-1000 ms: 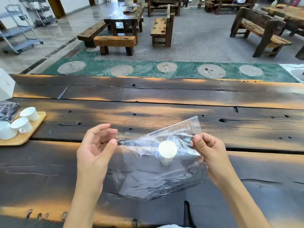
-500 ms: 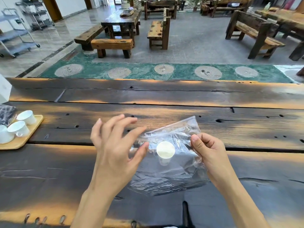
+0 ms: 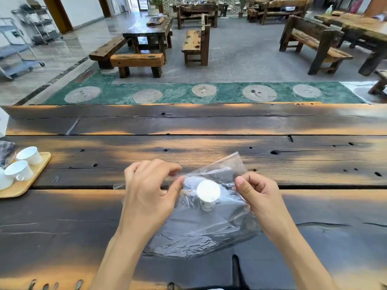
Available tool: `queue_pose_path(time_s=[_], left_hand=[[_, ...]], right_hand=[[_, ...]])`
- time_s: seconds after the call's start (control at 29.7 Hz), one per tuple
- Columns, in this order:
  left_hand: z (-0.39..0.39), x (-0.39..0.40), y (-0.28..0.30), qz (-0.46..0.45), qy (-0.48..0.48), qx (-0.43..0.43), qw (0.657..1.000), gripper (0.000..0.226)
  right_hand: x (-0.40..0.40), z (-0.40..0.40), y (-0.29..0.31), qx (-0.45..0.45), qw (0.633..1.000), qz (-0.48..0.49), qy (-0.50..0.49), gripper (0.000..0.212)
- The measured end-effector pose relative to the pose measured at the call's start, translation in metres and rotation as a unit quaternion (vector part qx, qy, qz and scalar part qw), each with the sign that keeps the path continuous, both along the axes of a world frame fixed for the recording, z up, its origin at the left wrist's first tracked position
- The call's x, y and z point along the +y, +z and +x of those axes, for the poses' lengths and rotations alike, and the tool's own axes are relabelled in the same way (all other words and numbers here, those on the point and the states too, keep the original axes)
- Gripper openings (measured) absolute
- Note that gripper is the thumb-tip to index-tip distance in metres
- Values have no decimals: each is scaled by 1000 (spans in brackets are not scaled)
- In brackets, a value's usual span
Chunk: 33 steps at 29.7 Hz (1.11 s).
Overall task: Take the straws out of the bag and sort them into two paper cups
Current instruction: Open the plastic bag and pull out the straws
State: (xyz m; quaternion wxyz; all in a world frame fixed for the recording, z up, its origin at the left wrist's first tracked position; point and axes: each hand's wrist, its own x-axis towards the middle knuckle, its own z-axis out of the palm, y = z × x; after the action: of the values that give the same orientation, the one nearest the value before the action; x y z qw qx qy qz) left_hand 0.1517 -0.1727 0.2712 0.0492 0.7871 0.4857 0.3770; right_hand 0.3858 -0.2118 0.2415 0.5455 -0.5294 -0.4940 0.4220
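Both hands hold the clear bag [image 3: 201, 233] above the tabletop [image 3: 209, 126], near its front edge. The left hand [image 3: 146, 195] and the right hand [image 3: 259, 197] each pinch the bag's top with thumb and fingers. A white paper cup [image 3: 208, 192] shows through the plastic between them.

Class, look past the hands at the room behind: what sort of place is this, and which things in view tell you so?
Probably a rustic teahouse or restaurant dining hall. Heavy plank tables with benches fill the floor, white cups sit on a wooden tray, and wheeled service carts stand by the wall.
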Motion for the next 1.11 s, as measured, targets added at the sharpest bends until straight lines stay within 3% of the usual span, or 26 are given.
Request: queue_pose_path(time_s=[0.17,0.37,0.5,0.57,0.71,0.94,1.11], left_hand=[[17,2,4,27,-29,36,999,16],[8,8,7,9,-27,-74,997,15],[11,8,8,-6,-76,-16,997,28],[15,10,3,16,-85,9,996,22],[13,13,-2,31,-72,-22,997,20],[5,11,3,-14,-73,-79,994,17],[13,8,5,-38,-108,-51,992,12]], right_hand=[[-1,-8,4,-10,1000,4,20,34],[-5,-8,7,-9,1000,1,3,32],[-8,-11,9,-8,1000,1,13,31],[-9,-14,9,-5,1000,0,22,30],[-11,-18,10,-15,999,-2,32,29],[-14,-21,15,-32,998,-6,47,29],[-12,-25,16,-32,998,-10,56,28]])
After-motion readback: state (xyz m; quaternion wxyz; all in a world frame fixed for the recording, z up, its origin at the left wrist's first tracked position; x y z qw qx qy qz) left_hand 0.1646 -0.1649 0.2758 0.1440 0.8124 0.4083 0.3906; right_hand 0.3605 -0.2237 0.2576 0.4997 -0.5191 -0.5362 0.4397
